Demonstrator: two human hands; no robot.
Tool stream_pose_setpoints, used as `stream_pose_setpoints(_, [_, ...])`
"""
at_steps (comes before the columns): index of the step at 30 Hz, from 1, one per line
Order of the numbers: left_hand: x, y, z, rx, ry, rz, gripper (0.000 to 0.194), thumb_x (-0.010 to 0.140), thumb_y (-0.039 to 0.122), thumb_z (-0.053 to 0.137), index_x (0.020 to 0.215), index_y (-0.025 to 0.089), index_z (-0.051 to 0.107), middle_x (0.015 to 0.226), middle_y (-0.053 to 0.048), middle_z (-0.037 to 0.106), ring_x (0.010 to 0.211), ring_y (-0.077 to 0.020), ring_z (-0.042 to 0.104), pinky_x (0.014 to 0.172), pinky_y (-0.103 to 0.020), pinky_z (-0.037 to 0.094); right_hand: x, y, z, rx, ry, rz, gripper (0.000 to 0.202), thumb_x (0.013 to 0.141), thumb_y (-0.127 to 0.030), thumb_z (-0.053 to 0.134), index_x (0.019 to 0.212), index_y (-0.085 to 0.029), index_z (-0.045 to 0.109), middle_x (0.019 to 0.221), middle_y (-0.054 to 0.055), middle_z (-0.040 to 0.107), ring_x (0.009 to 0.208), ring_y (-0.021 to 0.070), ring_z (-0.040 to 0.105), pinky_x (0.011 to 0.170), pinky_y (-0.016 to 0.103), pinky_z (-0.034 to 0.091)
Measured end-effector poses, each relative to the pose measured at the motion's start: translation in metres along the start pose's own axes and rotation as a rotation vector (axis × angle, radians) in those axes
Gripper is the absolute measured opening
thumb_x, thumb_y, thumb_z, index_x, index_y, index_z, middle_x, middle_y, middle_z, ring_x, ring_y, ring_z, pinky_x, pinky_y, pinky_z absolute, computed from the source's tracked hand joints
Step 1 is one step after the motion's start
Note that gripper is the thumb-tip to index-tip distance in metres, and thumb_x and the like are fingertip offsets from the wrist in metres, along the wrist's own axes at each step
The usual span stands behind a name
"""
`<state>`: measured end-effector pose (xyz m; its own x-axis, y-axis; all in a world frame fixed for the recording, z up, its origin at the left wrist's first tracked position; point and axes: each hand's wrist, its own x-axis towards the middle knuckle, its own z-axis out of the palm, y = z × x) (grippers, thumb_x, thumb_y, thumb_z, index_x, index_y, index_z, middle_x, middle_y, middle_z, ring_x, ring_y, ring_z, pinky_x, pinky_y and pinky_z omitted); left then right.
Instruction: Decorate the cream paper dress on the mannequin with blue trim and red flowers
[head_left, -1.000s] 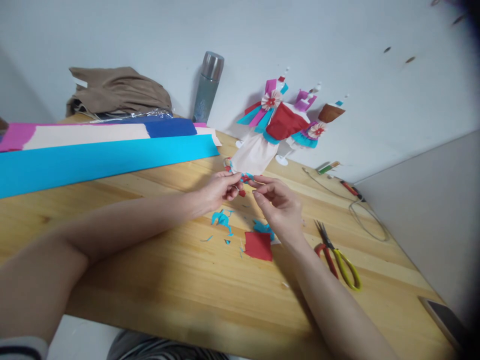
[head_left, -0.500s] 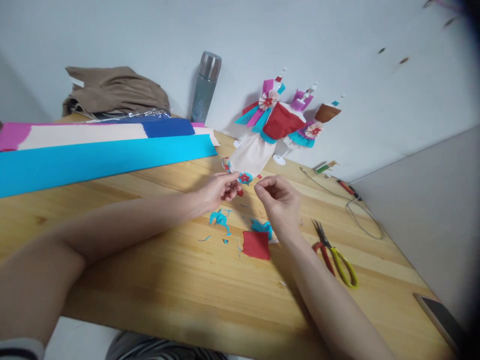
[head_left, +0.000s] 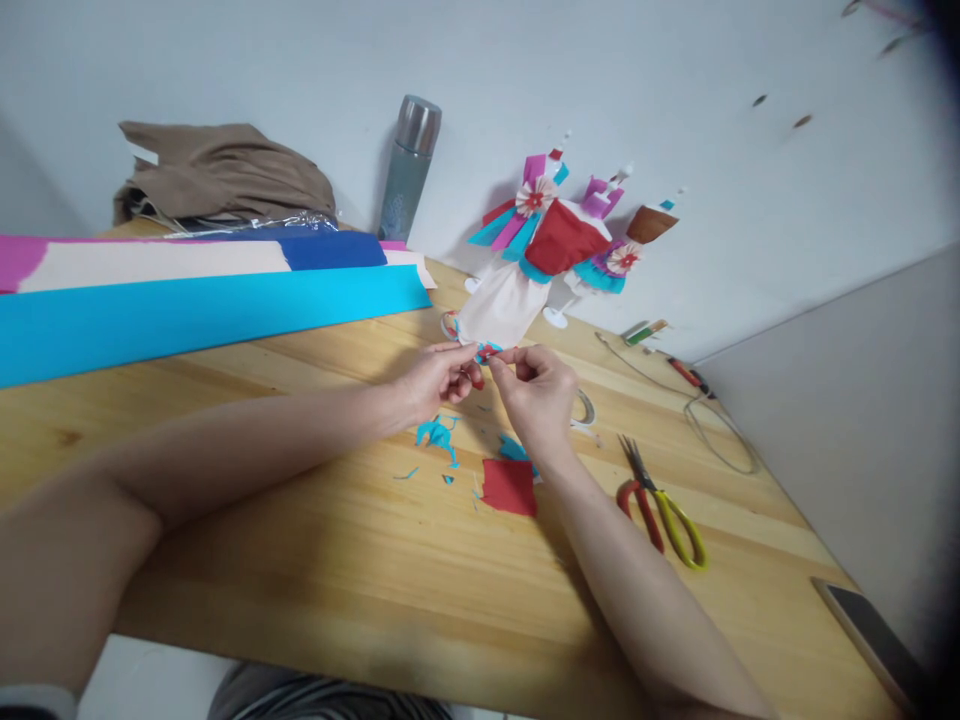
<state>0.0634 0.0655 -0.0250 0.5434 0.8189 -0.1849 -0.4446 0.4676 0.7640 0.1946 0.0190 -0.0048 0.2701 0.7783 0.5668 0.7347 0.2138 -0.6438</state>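
Fingers of the left hand (head_left: 446, 382) are pinched on the blue-and-red flower piece (head_left: 487, 352), right in the middle of the frame, at the bottom of the pale skirt (head_left: 504, 303)! Thumb and forefinger of the right hand (head_left: 496, 360) are closed at its right side, fingertips touching it; whether they grip anything else, you can't tell. A bit of red (head_left: 477, 382) peeks out by the left fingers. Above, the red bodice (head_left: 568, 240) tops that skirt, with small dressed figures (head_left: 534, 198) behind it, against the wall.

Just below the hands, blue scraps (head_left: 437, 432) lie on the wooden table (head_left: 337, 570), and a red square (head_left: 509, 487) sits near them. Right of the right hand, there's a roll of tape (head_left: 586, 408), partly hidden, and then the scissors (head_left: 655, 506), blades slightly apart, one handle red, one yellow. Over at the upper left, brown cloth (head_left: 225, 175) is heaped behind a long blue sheet (head_left: 210, 318), with the flask (head_left: 409, 170) upright to the right. Lower right corner: a dark flat device (head_left: 870, 630)!
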Motion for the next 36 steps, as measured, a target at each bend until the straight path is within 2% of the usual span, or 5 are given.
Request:
stream_pose_setpoints(12, [-0.003, 0.003, 0.0, 0.036, -0.01, -0.006, 0.023, 0.092, 0.025, 0.056, 0.073, 0.014, 0.063, 0.061, -0.001, 0.058, 0.044, -0.0057, 0.044, 0.043, -0.022, 0.023, 0.0, 0.001, -0.008, 0.077, -0.002, 0.035, 0.014, 0.077, -0.033, 0.067, 0.071, -0.021, 0.067, 0.056, -0.005, 0.043, 0.052, 0.0128, 0.039, 0.052, 0.028, 0.031])
stream_pose_setpoints(17, [-0.004, 0.002, 0.001, 0.118, -0.015, 0.027, 0.012, 0.08, 0.007, 0.061, 0.069, 0.013, 0.061, 0.058, 0.001, 0.058, 0.044, -0.0042, 0.043, 0.044, -0.021, 0.023, -0.002, 0.0, -0.017, 0.128, -0.023, -0.16, 0.009, 0.079, -0.026, 0.068, 0.072, -0.022, 0.066, 0.085, 0.004, 0.064, 0.075, 0.0174, 0.059, 0.06, 0.03, 0.047])
stream_pose_setpoints(22, [0.001, -0.002, 0.002, 0.151, -0.016, 0.036, 0.007, 0.081, 0.008, 0.062, 0.078, 0.013, 0.067, 0.056, 0.002, 0.057, 0.043, -0.0042, 0.04, 0.044, -0.021, 0.021, -0.008, -0.002, -0.02, 0.257, -0.105, -0.087, 0.007, 0.082, -0.025, 0.066, 0.077, -0.021, 0.067, 0.105, 0.008, 0.072, 0.092, 0.0205, 0.07, 0.076, 0.035, 0.057])
stream_pose_setpoints(27, [0.002, -0.002, 0.002, 0.168, 0.004, 0.053, 0.007, 0.083, 0.01, 0.063, 0.077, 0.012, 0.067, 0.058, 0.001, 0.059, 0.043, -0.0039, 0.04, 0.045, -0.02, 0.023, -0.009, 0.0, -0.016, 0.384, -0.175, 0.008, 0.009, 0.081, -0.026, 0.068, 0.074, -0.021, 0.064, 0.103, 0.008, 0.074, 0.092, 0.0213, 0.074, 0.088, 0.04, 0.058])
stream_pose_setpoints(36, [0.0, 0.0, 0.003, 0.177, 0.022, 0.07, 0.016, 0.083, 0.003, 0.058, 0.071, 0.011, 0.065, 0.055, 0.001, 0.057, 0.041, -0.0028, 0.04, 0.043, -0.019, 0.024, -0.008, -0.004, -0.016, 0.46, -0.22, 0.036, 0.012, 0.078, -0.026, 0.071, 0.069, -0.022, 0.063, 0.093, 0.006, 0.076, 0.092, 0.0234, 0.075, 0.086, 0.041, 0.058])
